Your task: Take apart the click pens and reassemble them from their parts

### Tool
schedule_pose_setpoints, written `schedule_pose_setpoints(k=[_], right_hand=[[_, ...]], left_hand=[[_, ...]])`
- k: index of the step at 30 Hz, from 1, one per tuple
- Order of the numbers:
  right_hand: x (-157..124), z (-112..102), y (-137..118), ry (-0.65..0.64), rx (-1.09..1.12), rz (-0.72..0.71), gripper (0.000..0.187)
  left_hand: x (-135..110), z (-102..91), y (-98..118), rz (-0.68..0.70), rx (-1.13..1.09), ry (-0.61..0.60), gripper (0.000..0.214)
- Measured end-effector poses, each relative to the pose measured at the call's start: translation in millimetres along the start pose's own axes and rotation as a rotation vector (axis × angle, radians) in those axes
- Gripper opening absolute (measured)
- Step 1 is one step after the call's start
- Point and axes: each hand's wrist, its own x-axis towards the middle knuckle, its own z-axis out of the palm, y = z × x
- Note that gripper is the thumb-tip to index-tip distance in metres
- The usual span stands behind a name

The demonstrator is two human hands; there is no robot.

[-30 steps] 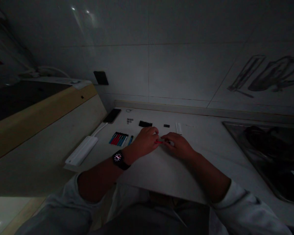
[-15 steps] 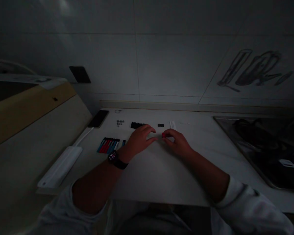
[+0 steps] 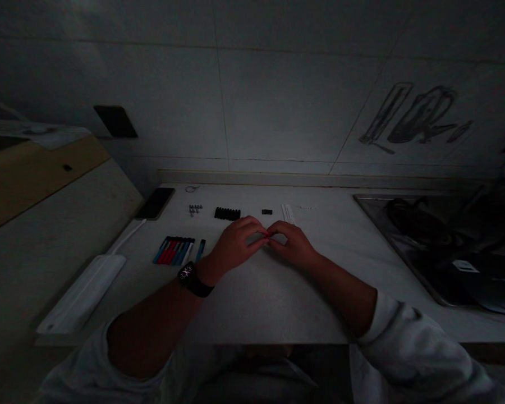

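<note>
Fingertips of both hands meet at a small red piece

Against the picture half a second ago, the whole scene sits further left in view: the tiled wall (image 3: 278, 101), the white countertop (image 3: 278, 303) and what lies on it. The gap between the hands has closed. The left hand (image 3: 235, 244) was apart with its thumb and forefinger spread; now those fingers curve in a loop with the tips nearly together at the red piece (image 3: 267, 238), though whether they grip it cannot be told. The right hand (image 3: 294, 244) has the piece pinched at its fingertips, as before. The piece is over the counter's middle, mostly hidden by the fingers, only a speck of red showing.

A pale box with a wooden edge (image 3: 76, 235) fills the left side; at the right a metal-rimmed basin (image 3: 359, 197) holds dark, unclear items. A white power strip (image 3: 84, 294) lies beside the box, with a dark phone (image 3: 155, 203) beyond its cable. Nearer the left forearm is a row of pens (image 3: 174, 250), with a single blue pen (image 3: 201, 249) just beside it. Behind the hands lie a row of black pieces (image 3: 227, 213), close to the left fingers, some white sticks (image 3: 287, 214), a small dark block (image 3: 267, 212) and tiny grey parts (image 3: 196, 208).
</note>
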Motion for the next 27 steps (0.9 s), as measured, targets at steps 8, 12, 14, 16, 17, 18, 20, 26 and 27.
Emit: schedule_pose_setpoints(k=[8,12,14,16,17,18,20,26,27], right_hand=[[1,-4,-8,-0.021,0.042,0.043,0.012],[2,-5,-4,0.071,0.119,0.166,0.015],[2,-5,1,0.106,0.126,0.193,0.013],[3,-6,6,0.121,0.103,0.191,0.012],[3,-7,8,0.125,0.097,0.192,0.012],[3,-8,11,0.131,0.093,0.197,0.012],[4,-11,15,0.147,0.077,0.221,0.013],[5,-22,18,0.030,-0.240,0.178,0.019],[5,-24,16,-0.045,-0.291,0.166,0.020]], left_hand=[[4,-12.7,-6,-0.083,-0.055,0.026,0.009],[7,-25.1,-16,-0.205,-0.053,0.158,0.014],[9,-30.6,-22,-0.260,-0.019,0.195,0.015],[10,-39.5,-29,-0.321,0.077,0.208,0.015],[10,-45.9,-34,-0.360,0.150,0.209,0.016],[10,-53.6,-40,-0.398,0.235,0.205,0.018],[8,-71.5,-54,-0.453,0.422,0.173,0.020],[-12,-109.7,-97,-0.735,0.727,-0.034,0.024],[-15,-111.7,-103,-0.783,0.749,-0.077,0.025]])
